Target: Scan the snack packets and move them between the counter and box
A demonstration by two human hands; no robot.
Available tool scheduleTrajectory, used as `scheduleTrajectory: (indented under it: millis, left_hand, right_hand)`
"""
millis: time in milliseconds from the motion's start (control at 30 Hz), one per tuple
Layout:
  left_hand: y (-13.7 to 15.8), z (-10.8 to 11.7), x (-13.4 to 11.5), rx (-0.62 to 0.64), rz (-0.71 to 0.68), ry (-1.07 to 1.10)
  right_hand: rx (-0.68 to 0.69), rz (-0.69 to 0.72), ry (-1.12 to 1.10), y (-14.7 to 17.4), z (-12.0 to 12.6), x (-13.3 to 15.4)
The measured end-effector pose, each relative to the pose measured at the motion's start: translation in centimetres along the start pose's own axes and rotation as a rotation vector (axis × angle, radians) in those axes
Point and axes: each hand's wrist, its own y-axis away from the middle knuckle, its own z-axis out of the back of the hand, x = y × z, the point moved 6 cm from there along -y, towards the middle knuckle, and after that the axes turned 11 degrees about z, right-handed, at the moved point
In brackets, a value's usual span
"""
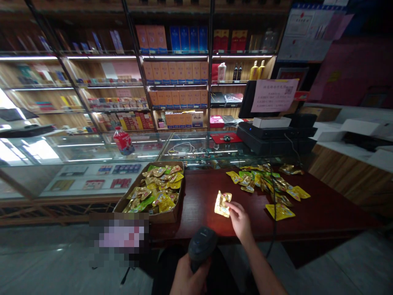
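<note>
In the head view my left hand (pixel 192 276) is wrapped round the handle of a dark handheld barcode scanner (pixel 202 242), its head pointing forward over the table's near edge. My right hand (pixel 240 221) pinches the right side of a small gold foil packet (pixel 221 207), brightly lit, at the dark red wooden table (pixel 199 184). Whether the packet touches the tabletop I cannot tell. To the left stands an open cardboard box (pixel 168 217) full of gold, yellow and green packets (pixel 164 200). More such packets (pixel 258 180) lie loose on the right.
A black cable (pixel 274 196) hangs across the table's right part. Behind is a glass counter (pixel 147 149) with a red bottle (pixel 123 141), a mouse (pixel 226 139) and a monitor (pixel 247 102) bearing a paper notice. Shelves of boxes (pixel 176 71) line the wall. A blurred patch covers the lower left.
</note>
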Motion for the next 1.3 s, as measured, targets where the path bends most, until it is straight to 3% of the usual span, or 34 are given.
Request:
scheduleTrajectory:
  millis: [267, 400, 533, 667, 767, 833, 933, 1100, 1167, 1233, 1300]
  left_hand:
    - [0.0, 0.0, 0.1, -0.011, -0.009, 0.025]
    - [-0.6, 0.5, 0.8, -0.046, 0.013, 0.101]
    - [-1.4, 1.5, 1.9, -0.061, 0.034, 0.143]
    - [-1.6, 2.5, 2.5, -0.086, 0.038, 0.163]
    - [-1.4, 2.9, 2.6, -0.111, 0.036, 0.172]
    - [-1.3, 3.2, 2.7, -0.128, 0.032, 0.183]
    - [-1.4, 3.5, 2.8, -0.134, 0.025, 0.184]
    - [-1.9, 3.6, 2.8, -0.103, 0.019, 0.152]
    - [-2.1, 3.3, 2.7, -0.087, 0.012, 0.134]
    - [-2.1, 3.0, 2.4, -0.077, 0.006, 0.120]
    - [-2.1, 2.6, 2.2, -0.073, 0.015, 0.123]
  right_hand:
    - [-0.040, -0.080, -0.022, -0.1, 0.1, -0.2]
    - [0.026, -0.243, -0.181, 0.0, -1.7, -0.4]
    - [0.145, -0.423, -0.478, -1.8, -7.0, 2.6]
    - [0.325, -0.329, -0.632, -6.4, -15.0, 9.7]
    - [0.471, -0.160, -0.426, -9.6, -19.7, 13.6]
    - [0.493, -0.100, -0.267, -10.9, -20.5, 13.9]
    - [0.446, -0.118, -0.071, -11.9, -17.6, 10.9]
    - [0.256, -0.346, 0.402, -12.1, -6.1, 1.2]
    - [0.238, -0.434, 0.762, -11.6, -2.0, -2.2]
    - [0.281, -0.441, 0.995, -10.4, 0.3, -4.4]
    - [0.347, -0.373, 1.103, -8.5, 0.9, -5.1]
